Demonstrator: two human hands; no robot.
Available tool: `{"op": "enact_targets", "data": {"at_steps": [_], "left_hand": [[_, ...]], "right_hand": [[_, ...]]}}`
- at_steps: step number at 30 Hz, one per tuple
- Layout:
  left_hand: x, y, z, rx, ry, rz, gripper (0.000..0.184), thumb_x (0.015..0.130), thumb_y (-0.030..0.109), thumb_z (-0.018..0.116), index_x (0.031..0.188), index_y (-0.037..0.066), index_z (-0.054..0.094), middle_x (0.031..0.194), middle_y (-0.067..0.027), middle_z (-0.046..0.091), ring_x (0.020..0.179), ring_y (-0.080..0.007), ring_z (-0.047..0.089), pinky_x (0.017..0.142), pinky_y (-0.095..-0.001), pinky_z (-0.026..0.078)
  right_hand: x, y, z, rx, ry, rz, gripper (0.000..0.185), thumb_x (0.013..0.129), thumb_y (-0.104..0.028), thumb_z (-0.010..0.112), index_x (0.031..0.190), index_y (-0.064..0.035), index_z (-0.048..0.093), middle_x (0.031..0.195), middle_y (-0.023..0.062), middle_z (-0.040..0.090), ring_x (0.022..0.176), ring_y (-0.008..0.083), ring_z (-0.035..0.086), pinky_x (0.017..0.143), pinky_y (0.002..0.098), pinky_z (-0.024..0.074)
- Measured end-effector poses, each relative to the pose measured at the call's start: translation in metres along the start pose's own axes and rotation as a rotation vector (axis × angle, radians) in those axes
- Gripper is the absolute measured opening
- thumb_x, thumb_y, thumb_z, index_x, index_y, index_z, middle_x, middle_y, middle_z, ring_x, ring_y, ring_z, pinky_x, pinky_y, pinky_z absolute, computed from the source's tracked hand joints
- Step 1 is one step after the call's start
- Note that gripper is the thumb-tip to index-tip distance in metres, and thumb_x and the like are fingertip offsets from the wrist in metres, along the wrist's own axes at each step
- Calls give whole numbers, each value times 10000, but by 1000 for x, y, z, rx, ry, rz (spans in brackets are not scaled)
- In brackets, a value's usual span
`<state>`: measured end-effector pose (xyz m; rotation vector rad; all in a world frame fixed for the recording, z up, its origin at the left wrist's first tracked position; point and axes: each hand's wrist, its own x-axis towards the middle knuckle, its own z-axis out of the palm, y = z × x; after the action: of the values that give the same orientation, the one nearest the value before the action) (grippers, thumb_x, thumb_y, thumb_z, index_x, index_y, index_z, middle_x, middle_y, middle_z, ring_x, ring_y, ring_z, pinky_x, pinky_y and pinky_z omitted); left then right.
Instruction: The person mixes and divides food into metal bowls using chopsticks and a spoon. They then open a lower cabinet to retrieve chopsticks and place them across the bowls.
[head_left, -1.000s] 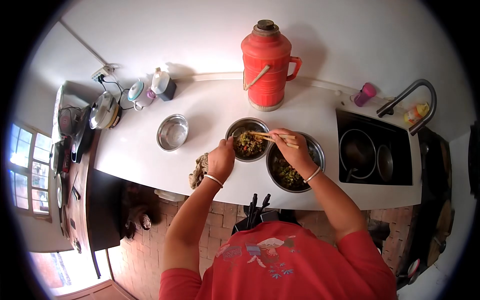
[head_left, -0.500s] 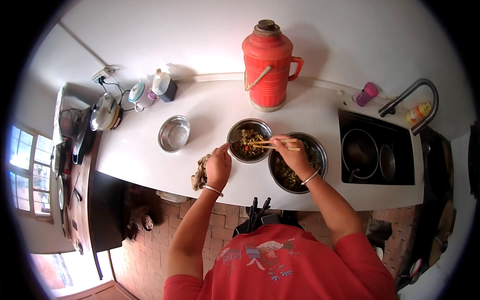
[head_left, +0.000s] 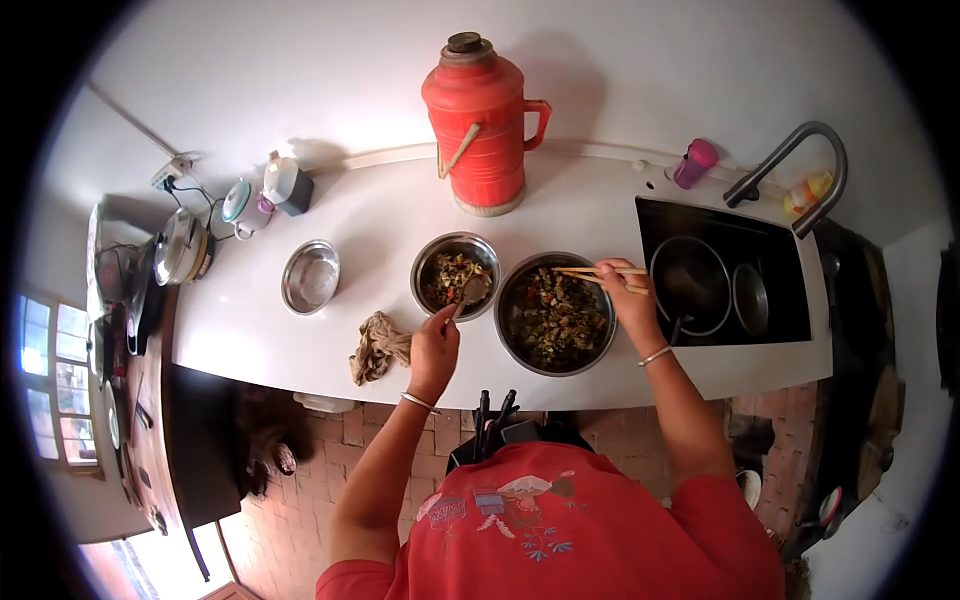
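Note:
My left hand (head_left: 434,352) grips a metal spoon (head_left: 474,291), whose head rests in the food of the smaller steel bowl (head_left: 416,266). In my right hand (head_left: 630,298) is a pair of wooden chopsticks (head_left: 577,271). Their tips reach over the back of the larger steel bowl (head_left: 506,338). Chopped greens mixed with brown and red bits (head_left: 556,322) lie in that larger bowl, and similar food (head_left: 450,274) is in the smaller one. Close to my left hand is a crumpled tan cloth (head_left: 380,348).
An empty metal bowl (head_left: 311,277) stands at left. Behind the bowls rises a tall red thermos (head_left: 477,135). The black sink (head_left: 790,325), holding pans, and its curved faucet (head_left: 838,165) are at right. A bottle (head_left: 288,185) and an electric pot (head_left: 181,248) stand far left.
My right hand and the chopsticks have moved from the smaller bowl to over the larger bowl's right side. The spoon head has shifted toward the smaller bowl's near right. The view has shifted rightward.

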<state>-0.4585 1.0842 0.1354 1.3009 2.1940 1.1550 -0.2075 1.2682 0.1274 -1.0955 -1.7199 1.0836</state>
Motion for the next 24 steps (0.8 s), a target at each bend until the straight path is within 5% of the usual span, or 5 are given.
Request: {"op": "enact_targets", "data": {"at_steps": [8,12,15,18,24], "left_hand": [[-15,19,19,50,-97,14,259,824,57,516,1059,5,610,887,-206,620,765,-353,600,689,-394,479],[-19,17,23,42,-81,39,260,822,53,516,1058,-3,609,885,-207,620,769,-349,602,691,-395,478],[-22,20,27,35,-78,3,260,820,54,517,1053,-13,610,879,-211,621,771,-348,602,692,-393,477],[-23,21,31,50,-68,21,257,819,55,518,1047,-17,614,867,-210,619,759,-345,600,687,-394,475],[-28,23,36,31,-54,-2,259,820,55,512,1047,-14,617,844,-206,615,718,-345,586,668,-384,469]], "right_hand": [[-8,-27,-23,91,-332,56,185,889,-140,582,892,34,647,790,52,663,663,104,586,628,235,481],[-16,-53,-38,143,-264,154,165,887,-113,579,923,33,645,843,76,677,714,111,622,645,230,497],[-49,-43,-13,59,-392,-130,145,894,-122,576,947,-5,643,810,78,651,665,115,604,573,241,504],[-72,-48,14,-154,-545,-539,99,821,-60,623,918,-41,613,856,114,641,736,249,628,633,323,512],[-53,-43,-5,-181,-315,-627,100,820,-63,624,914,-30,617,863,129,650,719,259,639,632,323,519]]}}
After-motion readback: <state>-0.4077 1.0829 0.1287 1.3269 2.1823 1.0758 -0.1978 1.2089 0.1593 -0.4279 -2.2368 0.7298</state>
